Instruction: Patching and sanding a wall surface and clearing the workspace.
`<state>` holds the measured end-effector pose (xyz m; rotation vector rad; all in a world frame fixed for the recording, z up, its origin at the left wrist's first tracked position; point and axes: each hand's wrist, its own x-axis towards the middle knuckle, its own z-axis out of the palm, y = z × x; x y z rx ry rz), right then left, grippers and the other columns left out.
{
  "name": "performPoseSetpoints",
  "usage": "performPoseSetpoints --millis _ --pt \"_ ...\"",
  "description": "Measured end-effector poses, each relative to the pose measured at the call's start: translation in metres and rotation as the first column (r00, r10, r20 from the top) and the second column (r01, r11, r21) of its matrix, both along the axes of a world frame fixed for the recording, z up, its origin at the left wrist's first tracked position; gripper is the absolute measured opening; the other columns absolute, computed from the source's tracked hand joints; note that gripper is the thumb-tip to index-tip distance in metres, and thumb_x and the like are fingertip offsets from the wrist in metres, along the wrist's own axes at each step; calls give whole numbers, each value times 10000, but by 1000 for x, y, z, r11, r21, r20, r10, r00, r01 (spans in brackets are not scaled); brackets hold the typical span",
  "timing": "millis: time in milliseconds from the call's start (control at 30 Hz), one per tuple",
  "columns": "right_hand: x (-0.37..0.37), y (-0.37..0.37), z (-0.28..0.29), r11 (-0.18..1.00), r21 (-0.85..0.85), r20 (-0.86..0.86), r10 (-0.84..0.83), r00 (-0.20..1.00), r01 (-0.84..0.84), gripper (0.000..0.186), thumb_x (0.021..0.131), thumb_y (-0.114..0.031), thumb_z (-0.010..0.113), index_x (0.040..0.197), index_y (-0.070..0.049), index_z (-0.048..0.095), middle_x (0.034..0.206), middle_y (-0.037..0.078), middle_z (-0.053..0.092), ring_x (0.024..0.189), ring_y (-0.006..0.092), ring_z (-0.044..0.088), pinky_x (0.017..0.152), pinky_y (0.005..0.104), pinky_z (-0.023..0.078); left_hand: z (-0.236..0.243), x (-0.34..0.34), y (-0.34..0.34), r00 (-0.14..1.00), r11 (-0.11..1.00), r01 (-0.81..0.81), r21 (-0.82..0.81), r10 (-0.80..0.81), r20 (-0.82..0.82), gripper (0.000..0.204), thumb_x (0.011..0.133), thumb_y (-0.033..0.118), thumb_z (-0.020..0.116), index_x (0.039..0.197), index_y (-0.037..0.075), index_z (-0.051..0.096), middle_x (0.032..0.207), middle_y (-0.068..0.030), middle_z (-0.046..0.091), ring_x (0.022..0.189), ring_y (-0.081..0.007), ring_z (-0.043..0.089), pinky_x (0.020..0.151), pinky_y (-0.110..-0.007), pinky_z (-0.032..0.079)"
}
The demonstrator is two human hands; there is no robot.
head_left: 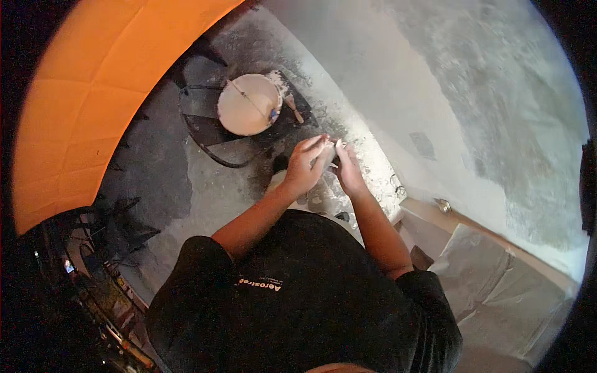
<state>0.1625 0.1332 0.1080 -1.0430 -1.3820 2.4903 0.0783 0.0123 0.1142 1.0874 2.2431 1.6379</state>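
Note:
In front of my body, my left hand point(305, 165) and my right hand point(348, 169) come together with fingers bent round a small flat, pale grey object point(329, 152) between them; what it is I cannot make out clearly. Beyond them, up and to the left, a round bucket point(233, 115) of pale creamy material stands on a dark sheet, with a rod across its top and a small blue piece near its right side. A brush-like tool point(295, 109) with a light handle lies beside the bucket, among white residue.
A grey wall point(466, 112) with patchy plaster runs along the right, above cardboard sheeting point(497, 298). An orange panel point(99, 81) fills the upper left. A black hose point(224, 161) curves over the stained concrete floor point(193, 211). Dark cables and tools point(112, 323) crowd the lower left.

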Motion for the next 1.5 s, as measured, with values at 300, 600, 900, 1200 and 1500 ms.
performPoseSetpoints --millis 300,600,900,1200,1500 --pt "-132 -17 -273 952 226 453 86 887 -208 200 854 -233 625 803 -41 599 601 79 552 425 192 512 383 322 396 -133 -225 -56 697 698 -708 -109 715 54 511 850 245 703 1232 -36 511 1164 -180 583 1095 -338 553 969 -444 418" --pt "-255 -5 -359 392 593 763 5 646 -703 527 850 -401 676 1149 -4 498 1032 273 556 918 457 610 771 518 517 -180 -316 -55 74 684 -678 -271 430 900 432 950 390 579 1206 45 539 923 -67 581 792 -197 567 745 -333 500" --pt "-274 29 -431 182 509 828 165 537 -841 377 952 -390 504 939 -20 576 932 232 622 848 424 642 764 546 506 -154 -329 -49 90 772 -636 8 63 994 273 986 382 489 841 151 485 635 39 367 510 -96 334 499 -267 304" --pt "-165 7 -328 921 285 394 140 908 -266 289 970 -306 564 912 -25 539 652 82 606 588 163 592 558 334 486 -76 -274 -4 168 912 -405 61 8 986 282 956 395 507 810 171 417 614 56 330 485 -83 309 488 -254 296" --pt "26 6 -145 941 -31 98 -331 938 336 285 985 -339 523 935 -59 534 730 34 585 612 111 536 574 272 434 -17 -118 78 255 993 11 -120 113 960 203 923 301 585 846 162 458 644 69 349 529 -65 333 488 -237 303"
